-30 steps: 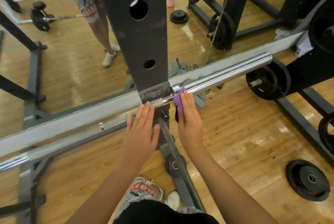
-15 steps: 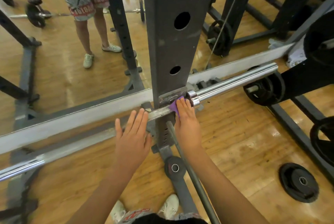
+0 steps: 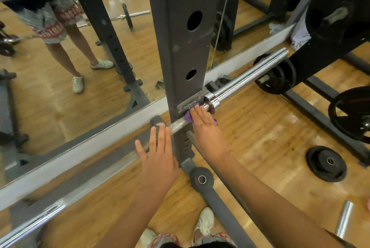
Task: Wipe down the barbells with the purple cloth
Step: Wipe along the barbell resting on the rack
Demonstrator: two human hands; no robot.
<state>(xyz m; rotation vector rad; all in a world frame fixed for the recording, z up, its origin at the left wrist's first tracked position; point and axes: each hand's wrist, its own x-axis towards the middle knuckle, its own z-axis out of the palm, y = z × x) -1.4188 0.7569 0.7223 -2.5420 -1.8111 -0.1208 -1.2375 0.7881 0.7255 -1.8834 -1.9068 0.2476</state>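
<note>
Right hand [image 3: 204,125], fingers flat, presses cloth [image 3: 188,118] on bar [image 3: 177,124] inside the collar [image 3: 210,104], now off the sleeve [image 3: 248,78]; left hand [image 3: 158,157] rests spread alongside. Sleeve judged done; shaft next.

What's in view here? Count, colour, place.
barbell: one, chrome, on the rack, lower left to upper right
purple cloth: one, purple, on the barbell under the right hand
rack upright: one, dark grey, centre
loose plate: one, black, floor at right
mounted plates: at least three, black, on pegs, right
short bar: one, chrome, floor, lower right
mirror: one, left, behind the barbell
shoes: two, white, bottom edge
left hand: fingers straight, over the barbell shaft
right hand: flat on the purple cloth
</note>
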